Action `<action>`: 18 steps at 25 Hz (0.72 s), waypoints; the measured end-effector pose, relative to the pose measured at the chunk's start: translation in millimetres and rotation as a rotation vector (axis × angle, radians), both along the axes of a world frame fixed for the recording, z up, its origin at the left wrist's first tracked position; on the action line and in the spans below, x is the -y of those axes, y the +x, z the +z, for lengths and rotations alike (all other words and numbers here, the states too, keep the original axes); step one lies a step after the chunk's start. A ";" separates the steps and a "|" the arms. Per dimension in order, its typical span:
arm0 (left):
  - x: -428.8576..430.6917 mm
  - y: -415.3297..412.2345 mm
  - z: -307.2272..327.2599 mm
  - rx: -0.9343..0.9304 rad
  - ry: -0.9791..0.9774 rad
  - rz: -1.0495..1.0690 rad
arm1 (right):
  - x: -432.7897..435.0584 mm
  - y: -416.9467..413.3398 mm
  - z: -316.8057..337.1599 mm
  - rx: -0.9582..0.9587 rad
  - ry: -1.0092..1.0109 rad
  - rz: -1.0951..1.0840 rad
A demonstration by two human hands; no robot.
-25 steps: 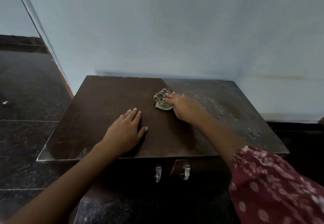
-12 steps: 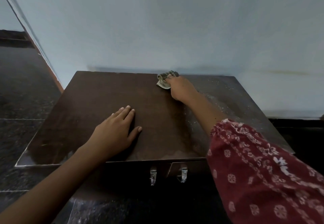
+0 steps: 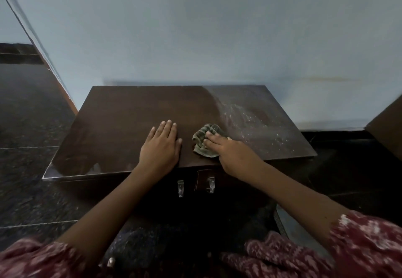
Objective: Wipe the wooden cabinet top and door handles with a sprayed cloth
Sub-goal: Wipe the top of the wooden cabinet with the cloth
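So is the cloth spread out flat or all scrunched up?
Scrunched up. The cloth sits bunched in wrinkly folds under the right hand's fingertips on the cabinet top.

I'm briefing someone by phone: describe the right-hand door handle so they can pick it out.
Start at the dark wooden cabinet top against the pale wall. Below its front edge hang two small shiny metal handles. Yours is the right handle, under the right hand holding the cloth; its door stands slightly ajar.

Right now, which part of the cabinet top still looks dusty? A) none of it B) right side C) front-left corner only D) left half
B: pale specks and haze cover the cabinet top on the right, past the cloth under the right hand; the part around the flat left hand is dark and clean.
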State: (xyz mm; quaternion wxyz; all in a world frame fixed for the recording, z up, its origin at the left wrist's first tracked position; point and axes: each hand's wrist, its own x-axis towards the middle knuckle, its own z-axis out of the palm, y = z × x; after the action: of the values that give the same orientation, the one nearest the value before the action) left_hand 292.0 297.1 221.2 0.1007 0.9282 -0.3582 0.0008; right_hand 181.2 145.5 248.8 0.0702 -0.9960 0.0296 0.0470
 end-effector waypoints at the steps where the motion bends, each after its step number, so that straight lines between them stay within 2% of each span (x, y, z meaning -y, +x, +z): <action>1: 4.1 -5.2 -2.2 0.000 -0.020 0.016 | 1.1 -11.3 -1.9 -0.001 0.004 0.011; 5: 23.8 -11.3 -4.8 -0.007 -0.030 -0.001 | 16.3 -41.8 -4.7 -0.008 0.008 0.060; 9: 40.1 -2.6 -5.6 -0.030 -0.043 0.001 | 32.8 -37.5 -6.4 0.011 -0.015 0.075; 18: 51.0 -0.9 -24.3 0.040 -0.160 0.031 | 74.9 77.1 3.8 0.026 -0.150 -0.020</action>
State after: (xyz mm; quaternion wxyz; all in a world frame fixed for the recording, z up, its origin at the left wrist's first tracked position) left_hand 291.1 246.1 196.9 0.1676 0.9223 -0.3446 0.0494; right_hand 258.3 70.6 252.6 -0.0039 -0.9986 0.0419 0.0311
